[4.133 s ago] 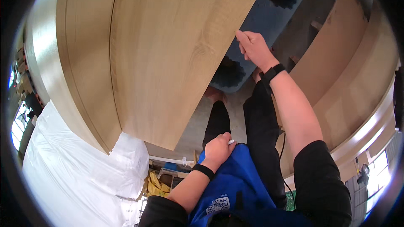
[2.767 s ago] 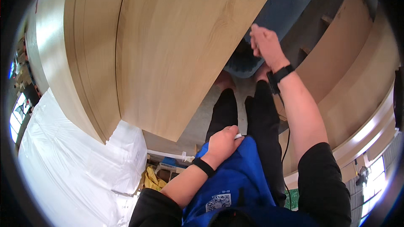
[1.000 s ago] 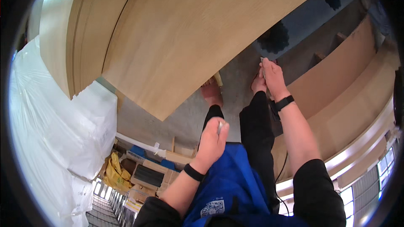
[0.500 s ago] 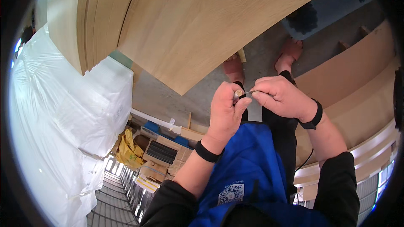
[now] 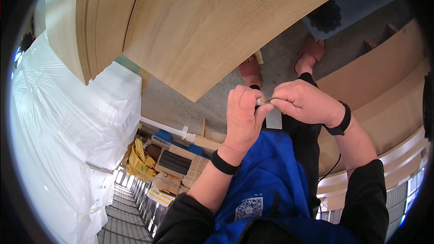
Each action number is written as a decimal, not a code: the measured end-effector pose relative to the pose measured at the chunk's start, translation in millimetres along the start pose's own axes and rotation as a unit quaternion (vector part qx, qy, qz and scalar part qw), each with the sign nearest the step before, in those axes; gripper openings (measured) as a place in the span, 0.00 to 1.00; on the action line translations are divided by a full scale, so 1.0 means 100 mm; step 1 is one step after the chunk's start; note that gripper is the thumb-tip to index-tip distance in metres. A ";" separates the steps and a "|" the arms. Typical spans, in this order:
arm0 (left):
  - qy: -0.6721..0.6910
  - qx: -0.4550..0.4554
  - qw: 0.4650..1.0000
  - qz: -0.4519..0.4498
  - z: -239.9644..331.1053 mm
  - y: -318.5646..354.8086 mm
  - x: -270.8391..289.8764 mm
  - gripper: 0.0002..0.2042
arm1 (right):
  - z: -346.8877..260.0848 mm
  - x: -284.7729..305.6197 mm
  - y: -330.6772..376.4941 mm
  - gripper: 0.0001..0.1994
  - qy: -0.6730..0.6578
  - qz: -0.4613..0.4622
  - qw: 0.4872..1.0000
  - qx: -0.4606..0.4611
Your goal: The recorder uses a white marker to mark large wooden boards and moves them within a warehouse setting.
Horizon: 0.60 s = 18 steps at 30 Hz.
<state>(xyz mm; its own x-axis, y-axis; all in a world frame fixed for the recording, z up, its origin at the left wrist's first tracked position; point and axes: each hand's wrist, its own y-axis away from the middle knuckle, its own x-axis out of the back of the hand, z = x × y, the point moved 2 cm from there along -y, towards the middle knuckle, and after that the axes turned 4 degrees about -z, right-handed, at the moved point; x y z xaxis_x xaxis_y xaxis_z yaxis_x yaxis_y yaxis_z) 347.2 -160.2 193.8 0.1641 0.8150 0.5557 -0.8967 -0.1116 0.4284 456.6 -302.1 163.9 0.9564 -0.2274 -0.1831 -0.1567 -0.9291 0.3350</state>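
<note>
In front of my lap, my left hand (image 5: 243, 114) is closed around a small pale cylinder (image 5: 260, 102). Only its light end shows past the thumb and finger; the rest is hidden in the fist. Close beside it, my right hand (image 5: 308, 103) pinches a thin dark strip (image 5: 272, 100) between thumb and forefinger. The strip's tip reaches the cylinder's end, though the view is too small to tell whether they touch. What the strip is, I cannot make out.
A large wood-grain panel (image 5: 203, 27) spans the top, beside a stack of edges (image 5: 99, 22). White plastic sheeting (image 5: 68, 122) covers things at left. Cartons (image 5: 165, 183) and a yellow bag (image 5: 140, 160) lie lower left. Brown boards (image 5: 370, 77) stand at right. My sandalled feet (image 5: 251, 70) are on the floor.
The cylinder's end has tipped toward my right hand, and its round face no longer shows as plainly. My hands are slightly closer together, both still gripping.
</note>
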 end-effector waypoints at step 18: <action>-0.012 0.005 1.000 -0.002 0.00 -0.05 -0.01 0.11 | 0.00 -0.01 0.00 0.11 0.082 0.043 0.996 0.002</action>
<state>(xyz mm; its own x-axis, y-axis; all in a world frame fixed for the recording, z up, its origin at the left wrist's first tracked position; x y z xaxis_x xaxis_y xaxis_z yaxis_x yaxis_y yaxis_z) 351.5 -160.5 190.5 0.1780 0.8011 0.5714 -0.8921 -0.1137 0.4373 455.9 -301.7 163.7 0.9666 -0.2563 0.0003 -0.2412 -0.9091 0.3397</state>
